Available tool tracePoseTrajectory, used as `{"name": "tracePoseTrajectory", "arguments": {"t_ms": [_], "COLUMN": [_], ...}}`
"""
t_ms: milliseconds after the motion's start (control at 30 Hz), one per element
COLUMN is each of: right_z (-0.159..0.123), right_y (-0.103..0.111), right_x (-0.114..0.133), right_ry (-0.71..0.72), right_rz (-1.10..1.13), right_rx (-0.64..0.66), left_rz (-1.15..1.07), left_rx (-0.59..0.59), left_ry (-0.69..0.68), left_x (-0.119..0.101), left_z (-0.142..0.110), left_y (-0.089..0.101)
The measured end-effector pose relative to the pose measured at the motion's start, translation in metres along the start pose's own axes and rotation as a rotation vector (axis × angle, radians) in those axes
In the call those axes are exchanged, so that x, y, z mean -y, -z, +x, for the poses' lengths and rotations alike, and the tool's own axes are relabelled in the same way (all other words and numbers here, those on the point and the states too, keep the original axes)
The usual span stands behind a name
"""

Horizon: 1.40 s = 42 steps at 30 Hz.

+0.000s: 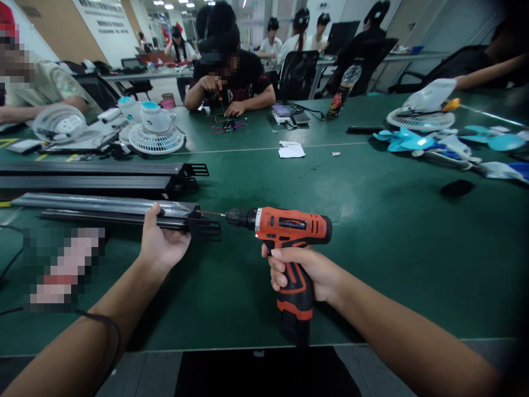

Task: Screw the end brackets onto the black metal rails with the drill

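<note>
My right hand (300, 267) wraps round the grip of an orange and black cordless drill (291, 226), its index finger by the trigger. The drill lies level and points left; its long thin bit (211, 213) reaches the end of a dark metal rail (111, 205). Around that rail, close to its right end, my left hand (165, 240) is closed with the thumb on top. A slotted black bracket (206, 227) sticks out at this end. Whether the bit sits in a screw is too small to tell.
More dark rails (91, 182) lie behind at the left. White fan parts (156, 135) stand farther back, and blue fan blades (403, 139) lie at the right. Paper scraps (291, 150) and a drink bottle (345, 91) are on the green table (392, 248). A person (229, 66) works opposite.
</note>
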State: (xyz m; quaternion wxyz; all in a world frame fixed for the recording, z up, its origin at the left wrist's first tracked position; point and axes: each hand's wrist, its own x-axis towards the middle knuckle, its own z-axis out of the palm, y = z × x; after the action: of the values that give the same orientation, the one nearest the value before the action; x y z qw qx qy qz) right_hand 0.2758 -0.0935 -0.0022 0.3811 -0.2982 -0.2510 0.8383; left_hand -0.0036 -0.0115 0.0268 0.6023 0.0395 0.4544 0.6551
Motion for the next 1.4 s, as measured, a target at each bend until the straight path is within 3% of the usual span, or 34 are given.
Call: {"name": "tracePoseTrajectory", "arguments": {"t_ms": [1067,1400], "right_z": [-0.0001,0.0021], "right_y": [0.0009,0.0015], "right_x": [0.0004,0.0019], "right_ry": [-0.039,-0.027], "right_rz": [0.042,0.069], "right_rx": [-0.006,0.046], "left_rz": [0.006,0.007], "left_rx": [-0.024,-0.038], "left_ry": [0.008,0.016], "left_x": [0.0008,-0.0007], "left_z": [0.0036,-0.0015], "left_y": [-0.0004,-0.0054]}}
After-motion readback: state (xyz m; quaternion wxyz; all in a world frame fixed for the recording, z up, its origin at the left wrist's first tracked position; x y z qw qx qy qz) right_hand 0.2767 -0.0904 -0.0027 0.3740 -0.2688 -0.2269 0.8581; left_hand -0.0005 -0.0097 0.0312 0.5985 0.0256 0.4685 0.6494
